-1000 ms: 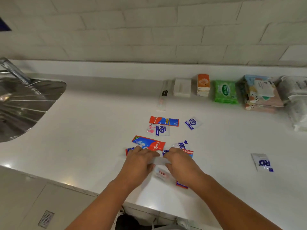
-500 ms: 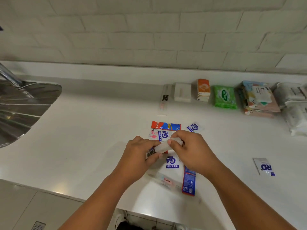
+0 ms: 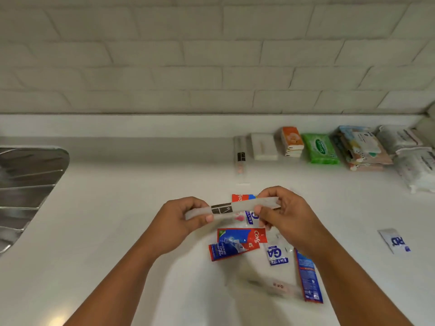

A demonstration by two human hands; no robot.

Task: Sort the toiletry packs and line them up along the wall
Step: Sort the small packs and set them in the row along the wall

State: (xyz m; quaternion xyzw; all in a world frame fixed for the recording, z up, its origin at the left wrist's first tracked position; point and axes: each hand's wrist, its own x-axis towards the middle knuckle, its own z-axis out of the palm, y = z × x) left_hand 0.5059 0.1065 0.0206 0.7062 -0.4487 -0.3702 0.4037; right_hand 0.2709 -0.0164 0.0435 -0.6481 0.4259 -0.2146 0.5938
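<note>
Toothbrush pack (image 3: 231,208) bridges both grips — left hand (image 3: 179,224), right hand (image 3: 287,215) pinching its ends (slightly tilted).

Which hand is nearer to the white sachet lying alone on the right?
Right. The right hand is left of the sachet; the left hand is farther left, at the other end of the long pack.
</note>
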